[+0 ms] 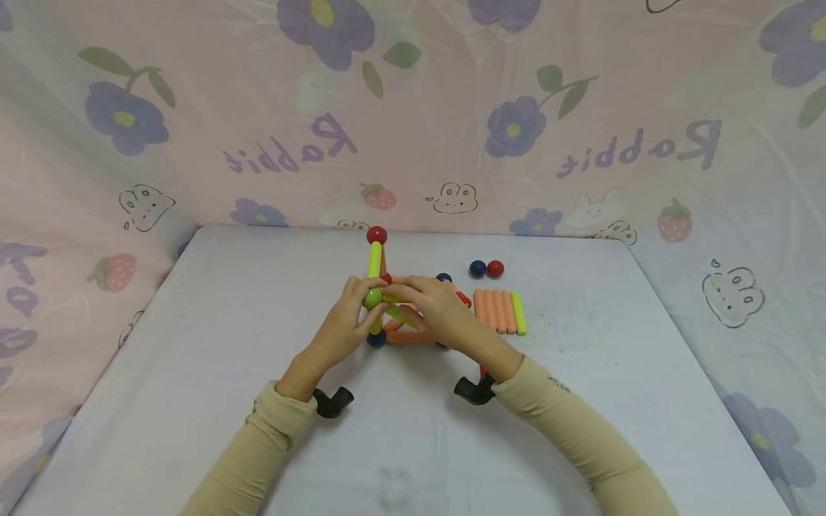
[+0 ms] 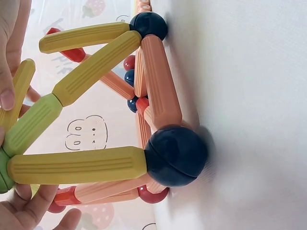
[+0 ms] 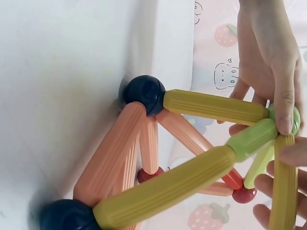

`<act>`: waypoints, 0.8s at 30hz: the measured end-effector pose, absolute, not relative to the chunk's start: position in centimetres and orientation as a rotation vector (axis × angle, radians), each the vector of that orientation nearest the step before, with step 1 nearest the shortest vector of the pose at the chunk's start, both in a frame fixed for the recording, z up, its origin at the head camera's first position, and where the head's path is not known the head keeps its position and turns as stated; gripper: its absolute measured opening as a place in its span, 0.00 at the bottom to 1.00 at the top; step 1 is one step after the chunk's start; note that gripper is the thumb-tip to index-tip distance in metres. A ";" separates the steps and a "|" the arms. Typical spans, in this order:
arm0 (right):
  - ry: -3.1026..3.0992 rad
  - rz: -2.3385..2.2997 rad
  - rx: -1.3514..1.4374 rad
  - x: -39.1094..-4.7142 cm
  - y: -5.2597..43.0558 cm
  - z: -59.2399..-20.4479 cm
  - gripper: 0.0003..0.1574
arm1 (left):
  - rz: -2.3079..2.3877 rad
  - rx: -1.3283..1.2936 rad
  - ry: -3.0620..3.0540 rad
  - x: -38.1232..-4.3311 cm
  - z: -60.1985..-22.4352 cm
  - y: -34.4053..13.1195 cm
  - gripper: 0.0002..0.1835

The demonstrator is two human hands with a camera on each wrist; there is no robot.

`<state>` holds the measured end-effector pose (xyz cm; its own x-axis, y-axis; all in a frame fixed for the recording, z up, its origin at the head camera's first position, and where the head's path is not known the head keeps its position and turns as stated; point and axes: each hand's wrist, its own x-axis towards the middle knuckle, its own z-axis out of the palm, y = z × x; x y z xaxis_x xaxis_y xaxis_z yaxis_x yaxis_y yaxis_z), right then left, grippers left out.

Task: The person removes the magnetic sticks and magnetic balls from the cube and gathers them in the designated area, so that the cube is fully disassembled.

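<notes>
Ball [image 1: 373,298]: green, round, high on the frame [image 3: 165,187].
Stick [image 3: 286,187]: yellow, held up, one end by the ball.

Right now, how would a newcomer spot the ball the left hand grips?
On the white table stands a ball-and-stick frame. High on it, the left hand grips a green ball. Its neighbours are red balls and dark blue balls; it alone is green.

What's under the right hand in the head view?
Partly showing past the right hand: a red piece and a dark blue ball; whatever the hand covers can't be seen.
</notes>
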<state>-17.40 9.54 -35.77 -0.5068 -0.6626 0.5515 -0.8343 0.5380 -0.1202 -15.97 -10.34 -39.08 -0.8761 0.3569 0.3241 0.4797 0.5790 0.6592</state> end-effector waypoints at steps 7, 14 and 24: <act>-2.373 0.579 1.210 -17.2 9.6 -35.9 0.21 | -1.170 -0.718 -2.642 -16.0 -39.2 -10.4 0.18; -2.379 0.566 1.205 -17.2 9.7 -36.1 0.24 | -1.169 -0.722 -2.653 -16.0 -39.1 -10.3 0.18; -2.404 0.679 1.194 -16.6 10.6 -35.8 0.27 | -1.163 -0.721 -2.648 -16.0 -39.1 -10.2 0.18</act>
<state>-16.65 10.61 -35.78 -0.5722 -0.6337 0.5206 -0.8124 0.5249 -0.2540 -16.04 -10.24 -39.07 -0.8707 0.3645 0.3301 0.4897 0.5812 0.6499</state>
